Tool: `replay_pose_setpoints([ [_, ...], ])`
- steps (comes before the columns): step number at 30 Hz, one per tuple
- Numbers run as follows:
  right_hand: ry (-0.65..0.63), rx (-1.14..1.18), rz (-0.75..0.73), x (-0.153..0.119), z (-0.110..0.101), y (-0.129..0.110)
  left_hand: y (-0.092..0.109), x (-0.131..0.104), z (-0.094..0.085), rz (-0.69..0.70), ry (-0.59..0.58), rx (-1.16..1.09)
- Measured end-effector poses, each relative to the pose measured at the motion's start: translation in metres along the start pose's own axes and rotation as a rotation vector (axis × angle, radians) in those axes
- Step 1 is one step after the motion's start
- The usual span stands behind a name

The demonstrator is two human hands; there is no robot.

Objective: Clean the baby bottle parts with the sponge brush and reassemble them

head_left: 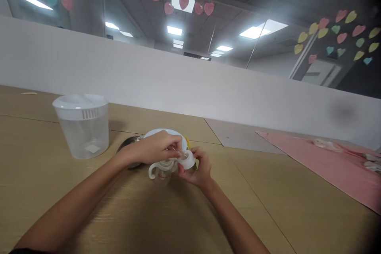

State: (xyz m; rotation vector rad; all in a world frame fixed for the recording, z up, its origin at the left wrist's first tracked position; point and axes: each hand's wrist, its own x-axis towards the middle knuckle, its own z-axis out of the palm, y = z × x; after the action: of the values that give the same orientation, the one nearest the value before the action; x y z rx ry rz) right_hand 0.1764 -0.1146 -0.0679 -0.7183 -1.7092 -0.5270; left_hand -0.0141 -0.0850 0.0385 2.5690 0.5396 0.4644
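A clear baby bottle (162, 175) with white side handles stands upright on the table, its open neck facing up. Just above and right of it, my right hand (203, 168) grips a white bottle collar (188, 162) between thumb and fingers. My left hand (160, 147) reaches over the bottle with its fingers pinched at a clear teat (183, 154) set in that collar. A pale blue plate (151, 131) and a dark metal bowl (126, 143) lie behind, both partly covered by my left hand and forearm.
A translucent lidded bucket (83, 127) stands to the left. Something yellow (187, 142) shows behind my hands. At the right lies a pink cloth (315, 162) with crumpled plastic (327, 145) on it. A white low wall (190, 83) bounds the far edge.
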Motion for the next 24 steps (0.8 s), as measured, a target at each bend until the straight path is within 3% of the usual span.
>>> replay_pose_setpoints([
  [8,-0.035,0.024,-0.048,0.004,-0.004,-0.002,0.010,-0.006,-0.004,0.008,0.040,0.198],
  [14,0.027,0.289,0.259,-0.002,-0.001,-0.029,-0.015,0.004,-0.010,-0.018,-0.100,-0.307],
  [17,0.020,0.347,0.328,-0.005,0.001,-0.034,-0.030,0.012,-0.008,-0.056,-0.151,-0.452],
  [21,0.010,0.222,0.240,-0.006,0.001,-0.028,-0.038,0.013,-0.009,-0.022,-0.231,-0.451],
  [24,-0.009,0.099,0.153,-0.005,-0.001,-0.023,-0.033,0.004,-0.016,-0.022,-0.227,-0.289],
])
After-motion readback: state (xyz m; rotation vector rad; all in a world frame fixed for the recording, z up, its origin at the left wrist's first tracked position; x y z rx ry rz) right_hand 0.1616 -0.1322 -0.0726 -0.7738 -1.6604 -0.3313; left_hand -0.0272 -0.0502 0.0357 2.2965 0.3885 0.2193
